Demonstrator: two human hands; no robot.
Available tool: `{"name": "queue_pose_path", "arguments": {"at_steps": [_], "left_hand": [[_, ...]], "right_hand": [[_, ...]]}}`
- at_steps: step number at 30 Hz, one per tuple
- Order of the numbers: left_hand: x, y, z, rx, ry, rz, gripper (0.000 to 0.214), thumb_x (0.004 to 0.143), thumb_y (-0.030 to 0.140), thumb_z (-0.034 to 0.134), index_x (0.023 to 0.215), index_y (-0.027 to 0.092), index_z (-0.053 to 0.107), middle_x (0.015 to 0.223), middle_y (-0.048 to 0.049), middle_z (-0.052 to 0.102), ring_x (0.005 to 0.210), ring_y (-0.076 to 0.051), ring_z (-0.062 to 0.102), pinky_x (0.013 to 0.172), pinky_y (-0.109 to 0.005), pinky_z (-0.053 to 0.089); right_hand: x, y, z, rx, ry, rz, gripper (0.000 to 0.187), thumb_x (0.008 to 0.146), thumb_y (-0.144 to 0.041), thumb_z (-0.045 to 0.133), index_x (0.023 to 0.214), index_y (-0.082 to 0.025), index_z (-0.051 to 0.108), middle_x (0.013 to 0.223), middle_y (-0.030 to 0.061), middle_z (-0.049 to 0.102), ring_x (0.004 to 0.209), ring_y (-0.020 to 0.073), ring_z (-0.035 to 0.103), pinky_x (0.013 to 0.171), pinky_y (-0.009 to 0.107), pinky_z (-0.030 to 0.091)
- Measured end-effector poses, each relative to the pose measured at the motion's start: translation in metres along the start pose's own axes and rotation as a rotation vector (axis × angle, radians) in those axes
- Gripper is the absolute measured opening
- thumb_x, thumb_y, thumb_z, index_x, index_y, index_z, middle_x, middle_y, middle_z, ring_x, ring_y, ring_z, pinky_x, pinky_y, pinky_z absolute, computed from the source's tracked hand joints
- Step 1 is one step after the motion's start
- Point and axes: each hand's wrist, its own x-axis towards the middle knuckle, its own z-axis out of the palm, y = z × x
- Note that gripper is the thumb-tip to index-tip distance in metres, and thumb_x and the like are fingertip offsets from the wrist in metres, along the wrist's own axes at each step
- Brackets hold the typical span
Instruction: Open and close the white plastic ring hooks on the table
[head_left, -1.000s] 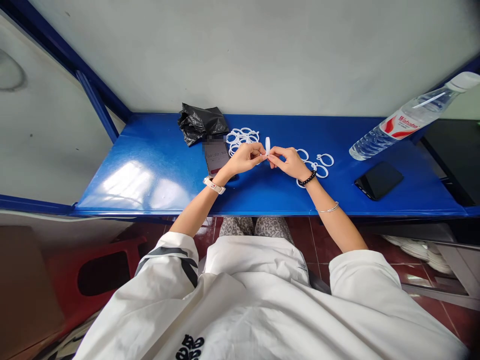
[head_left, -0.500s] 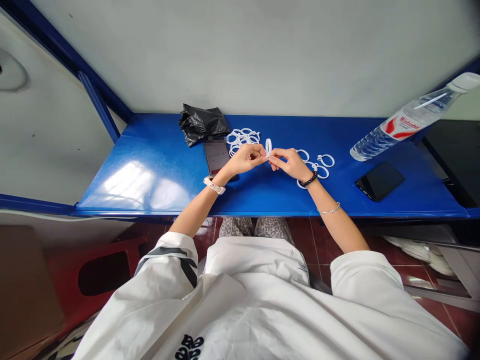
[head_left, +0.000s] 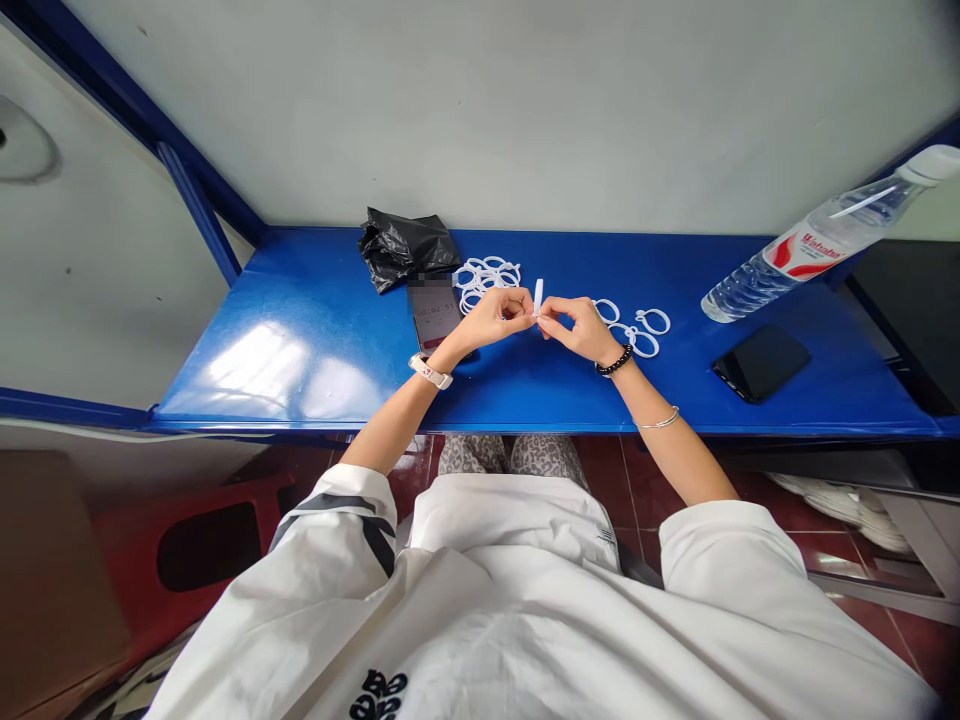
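Observation:
Both my hands meet above the middle of the blue table [head_left: 300, 340]. My left hand [head_left: 491, 316] and my right hand [head_left: 576, 325] pinch one white plastic ring [head_left: 538, 294] between their fingertips, held edge-on and upright. A heap of loose white rings [head_left: 484, 275] lies just behind my left hand. Several more white rings [head_left: 637, 330] lie linked together on the table to the right of my right hand. A white watch sits on my left wrist and a black bead bracelet on my right.
A crumpled black plastic bag [head_left: 405, 247] lies at the back beside a phone [head_left: 433, 310] with a lit screen. A dark phone [head_left: 761, 362] lies at the right, and a water bottle [head_left: 817, 240] behind it. A red stool [head_left: 195, 540] stands below left.
The ring has turned more edge-on between my fingertips. Both hands have stayed in almost the same place.

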Motion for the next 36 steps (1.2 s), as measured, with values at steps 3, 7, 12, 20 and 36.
{"name": "queue_pose_path", "arguments": {"at_steps": [3, 7, 12, 20, 36], "left_hand": [[0.001, -0.002, 0.0, 0.042, 0.026, -0.023, 0.029, 0.086, 0.038, 0.066, 0.072, 0.02, 0.048, 0.05, 0.0083, 0.041, 0.048, -0.006, 0.032, 0.053, -0.022, 0.027], [0.002, -0.008, -0.003, 0.227, 0.127, -0.01, 0.017, 0.086, 0.029, 0.06, 0.076, 0.021, 0.049, 0.049, 0.0082, 0.042, 0.047, -0.009, 0.036, 0.054, -0.024, 0.029], [0.002, -0.013, -0.004, 0.568, 0.129, -0.044, 0.008, 0.086, 0.025, 0.059, 0.081, 0.021, 0.056, 0.048, 0.0064, 0.045, 0.047, -0.013, 0.043, 0.057, -0.027, 0.031], [0.001, -0.012, -0.004, 0.96, 0.055, -0.133, 0.013, 0.089, 0.023, 0.059, 0.097, 0.018, 0.068, 0.063, -0.0027, 0.063, 0.062, -0.023, 0.06, 0.063, -0.031, 0.036], [0.003, -0.011, -0.011, 0.989, 0.234, -0.208, 0.021, 0.103, 0.027, 0.049, 0.114, 0.017, 0.065, 0.063, -0.0014, 0.06, 0.059, -0.019, 0.058, 0.06, -0.028, 0.036]], "right_hand": [[0.001, 0.002, 0.001, -0.051, -0.021, -0.015, 0.03, 0.097, -0.037, 0.056, 0.071, -0.022, 0.057, 0.063, 0.0004, 0.066, 0.06, 0.0166, 0.06, 0.065, 0.03, 0.045], [0.001, 0.006, 0.001, -0.134, -0.038, 0.007, 0.025, 0.094, -0.034, 0.055, 0.073, -0.021, 0.061, 0.067, 0.0021, 0.069, 0.061, 0.0171, 0.061, 0.065, 0.029, 0.044], [0.001, 0.008, -0.002, -0.331, -0.049, 0.138, 0.025, 0.094, -0.033, 0.054, 0.075, -0.02, 0.065, 0.071, 0.0051, 0.071, 0.066, 0.0192, 0.064, 0.064, 0.029, 0.042], [0.0, 0.016, -0.032, -0.703, -0.021, 0.459, 0.022, 0.094, -0.025, 0.054, 0.087, -0.02, 0.074, 0.083, 0.0101, 0.077, 0.078, 0.0261, 0.068, 0.064, 0.032, 0.037], [-0.004, 0.027, -0.042, -0.756, -0.18, 0.555, 0.013, 0.088, -0.023, 0.058, 0.081, -0.019, 0.068, 0.097, 0.0117, 0.075, 0.09, 0.0276, 0.068, 0.073, 0.036, 0.041]]}}
